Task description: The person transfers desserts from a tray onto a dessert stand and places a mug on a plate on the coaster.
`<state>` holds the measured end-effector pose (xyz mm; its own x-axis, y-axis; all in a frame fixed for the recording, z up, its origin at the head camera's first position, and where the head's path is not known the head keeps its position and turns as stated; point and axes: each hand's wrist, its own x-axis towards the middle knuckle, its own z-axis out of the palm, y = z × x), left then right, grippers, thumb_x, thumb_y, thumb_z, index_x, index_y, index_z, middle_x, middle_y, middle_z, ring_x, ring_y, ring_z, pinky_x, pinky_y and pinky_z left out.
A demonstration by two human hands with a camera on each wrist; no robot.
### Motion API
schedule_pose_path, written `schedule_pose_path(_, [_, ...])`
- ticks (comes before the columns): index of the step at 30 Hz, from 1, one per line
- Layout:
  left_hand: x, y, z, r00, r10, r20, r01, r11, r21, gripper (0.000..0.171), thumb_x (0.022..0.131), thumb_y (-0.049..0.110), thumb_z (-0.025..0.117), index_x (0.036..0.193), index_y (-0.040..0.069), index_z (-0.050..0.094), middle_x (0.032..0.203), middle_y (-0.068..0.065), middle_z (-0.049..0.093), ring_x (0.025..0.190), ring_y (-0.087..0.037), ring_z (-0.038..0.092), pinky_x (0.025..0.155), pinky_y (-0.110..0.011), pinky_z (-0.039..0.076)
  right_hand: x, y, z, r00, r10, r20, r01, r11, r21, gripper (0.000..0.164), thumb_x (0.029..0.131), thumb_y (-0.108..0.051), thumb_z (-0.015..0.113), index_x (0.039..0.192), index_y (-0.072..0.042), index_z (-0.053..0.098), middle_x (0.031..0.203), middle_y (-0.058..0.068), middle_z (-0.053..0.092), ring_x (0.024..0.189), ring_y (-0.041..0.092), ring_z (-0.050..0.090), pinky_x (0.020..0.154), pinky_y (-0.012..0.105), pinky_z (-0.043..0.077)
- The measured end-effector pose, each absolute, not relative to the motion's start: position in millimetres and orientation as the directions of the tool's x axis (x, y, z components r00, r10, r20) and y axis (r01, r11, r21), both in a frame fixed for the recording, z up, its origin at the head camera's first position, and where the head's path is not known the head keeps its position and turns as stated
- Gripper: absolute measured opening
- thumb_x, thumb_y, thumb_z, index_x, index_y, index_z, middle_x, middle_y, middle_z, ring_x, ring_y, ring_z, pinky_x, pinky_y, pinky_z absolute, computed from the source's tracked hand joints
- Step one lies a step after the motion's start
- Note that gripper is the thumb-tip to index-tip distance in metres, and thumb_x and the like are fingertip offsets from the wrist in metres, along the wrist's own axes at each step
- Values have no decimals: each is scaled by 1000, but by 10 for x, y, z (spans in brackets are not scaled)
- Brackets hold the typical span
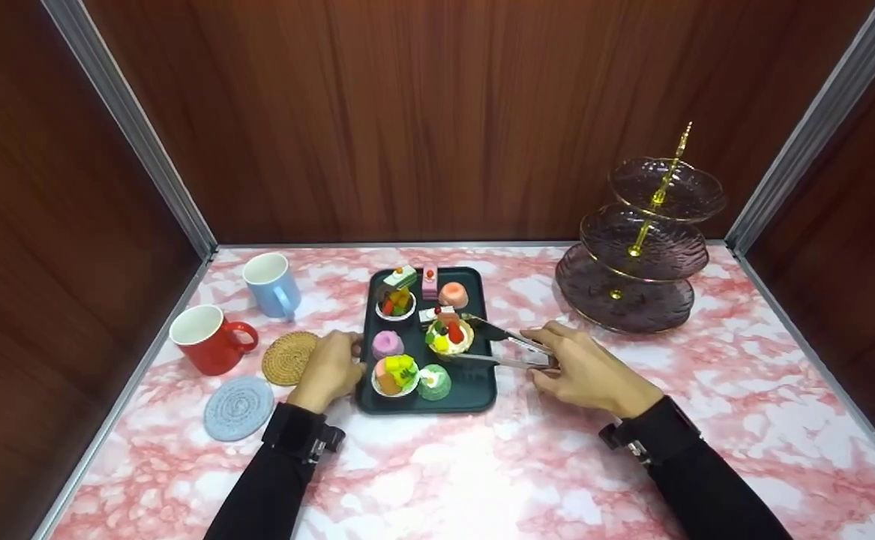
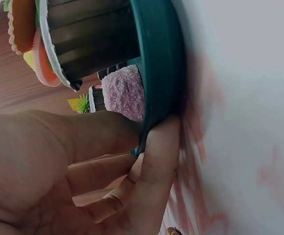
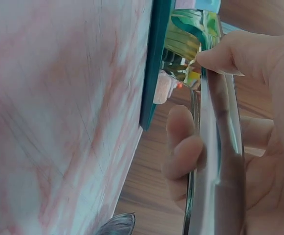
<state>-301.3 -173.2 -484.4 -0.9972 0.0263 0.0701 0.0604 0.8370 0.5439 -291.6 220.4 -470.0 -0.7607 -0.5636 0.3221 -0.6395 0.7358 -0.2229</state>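
Observation:
A dark green tray (image 1: 422, 405) carries several small toy cakes and tarts. My left hand (image 1: 334, 366) pinches the tray's left rim between thumb and fingers, as the left wrist view shows close up. A pair of metal tongs (image 1: 508, 363) lies in the grip of my right hand (image 1: 585, 369), just right of the tray. The tongs' two arms reach over the tray, one on each side of a fruit tart (image 1: 450, 336) topped with a strawberry. Whether the tips press on the tart I cannot tell. Nearby sit a purple cake (image 1: 388, 343) and a green cake (image 1: 434, 382).
A three-tier glass stand (image 1: 624, 296) with a gold stem stands at the back right. To the left are a light blue mug (image 1: 268, 283), a red mug (image 1: 208, 345), a woven tan coaster (image 1: 287, 360) and a grey coaster (image 1: 239, 409). Wooden panels enclose the marbled table.

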Motion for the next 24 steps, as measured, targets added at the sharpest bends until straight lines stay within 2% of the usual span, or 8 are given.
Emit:
schedule_pose_path(4, [-3008,-1733,-4844,-997,29,73,65,832,551,41,69,6,69,110,9,67,84,-7,65,78,-20,55,76,-35,47,-2921,2198,-4711,-756,-567,326,-645,730,-225,56,76,-34,68,128,-21,54,83,-6,56,65,4,43,57,20,37])
schedule_pose_path(9, [-3008,-1736,-4844,-997,31,73,67,826,560,43,69,6,70,112,9,66,85,-7,65,78,-20,56,78,-35,47,-2925,2200,-4714,-752,-570,331,-643,746,-173,53,78,-37,66,128,-25,54,79,-8,54,59,3,41,49,20,33])
schedule_pose_path(13, [-3011,-1734,-4849,-996,32,80,72,829,554,43,69,7,70,112,9,66,84,-6,65,78,-20,55,77,-36,47,-2915,2206,-4716,-759,-563,325,-627,767,-136,54,79,-41,65,130,-29,51,86,-12,55,58,2,43,48,21,34])
schedule_pose_path(17, [-3014,-1731,-4858,-995,38,93,84,827,556,42,69,7,70,111,8,67,82,-6,65,77,-20,55,77,-37,46,-2900,2201,-4721,-758,-561,334,-624,772,-120,56,81,-42,64,133,-33,47,104,-12,59,70,5,57,54,28,45])
schedule_pose_path(20, [-3013,-1731,-4864,-995,36,96,83,824,561,38,69,7,70,107,8,68,82,-7,65,76,-20,55,76,-37,46,-2893,2189,-4731,-753,-560,346,-621,779,-89,57,81,-43,63,135,-35,44,116,-9,58,78,10,62,58,34,49])
schedule_pose_path(24, [-3012,-1722,-4861,-996,32,89,76,832,550,37,70,6,69,106,8,68,83,-6,65,76,-20,55,75,-36,46,-2883,2170,-4741,-742,-563,364,-623,780,-62,59,81,-45,63,136,-35,43,110,-10,55,67,9,56,54,32,46])
